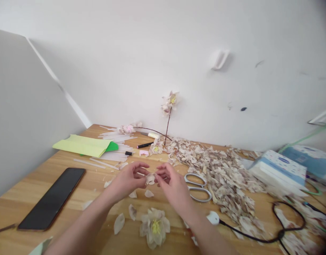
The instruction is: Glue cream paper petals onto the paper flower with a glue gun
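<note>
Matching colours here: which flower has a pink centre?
The flower lying farthest back on the left; the others have yellow centres.

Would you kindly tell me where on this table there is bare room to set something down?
Bare wood lies between the black rectangular phone and the person's left hand, and a narrower patch below the silver scissors. The beige petal scrap heap to the right is crowded.

No legible words at the wooden table (104,177): a blue oval label (284,161) on a white tissue pack (278,173) at the right edge, and lettering on a blue pack (309,159) behind, too blurred to read
</note>
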A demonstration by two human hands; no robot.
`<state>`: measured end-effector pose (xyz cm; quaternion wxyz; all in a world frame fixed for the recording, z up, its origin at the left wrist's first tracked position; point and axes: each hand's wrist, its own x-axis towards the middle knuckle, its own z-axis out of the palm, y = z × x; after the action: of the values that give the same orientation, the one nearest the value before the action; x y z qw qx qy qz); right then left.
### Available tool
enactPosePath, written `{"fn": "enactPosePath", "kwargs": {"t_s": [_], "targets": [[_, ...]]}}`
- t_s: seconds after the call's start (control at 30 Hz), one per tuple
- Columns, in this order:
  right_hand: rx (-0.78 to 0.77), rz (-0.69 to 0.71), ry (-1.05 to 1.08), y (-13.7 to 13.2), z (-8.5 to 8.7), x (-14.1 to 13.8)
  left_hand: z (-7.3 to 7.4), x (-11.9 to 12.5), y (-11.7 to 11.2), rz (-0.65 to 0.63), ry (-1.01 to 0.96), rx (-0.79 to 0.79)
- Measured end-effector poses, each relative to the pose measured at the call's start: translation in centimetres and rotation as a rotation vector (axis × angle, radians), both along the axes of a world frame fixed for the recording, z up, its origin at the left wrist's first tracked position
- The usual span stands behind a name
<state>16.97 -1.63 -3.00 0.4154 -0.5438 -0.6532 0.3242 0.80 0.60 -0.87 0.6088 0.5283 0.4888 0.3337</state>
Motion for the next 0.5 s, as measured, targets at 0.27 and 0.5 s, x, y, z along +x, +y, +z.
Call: {"fn": "enactPosePath", "kwargs": {"t_s": [0.27,0.5], "targets": [[-0.049,-0.083,-0.174,1.3,-0.1,2.4,-2.3,-4.0,3.8,0.173,0.381,0.289],[-0.102,0.093,-0.294,1.1,-2.0,1.1,-5.9,-3.7,4.3,-0.016,0.588,0.376]]}}
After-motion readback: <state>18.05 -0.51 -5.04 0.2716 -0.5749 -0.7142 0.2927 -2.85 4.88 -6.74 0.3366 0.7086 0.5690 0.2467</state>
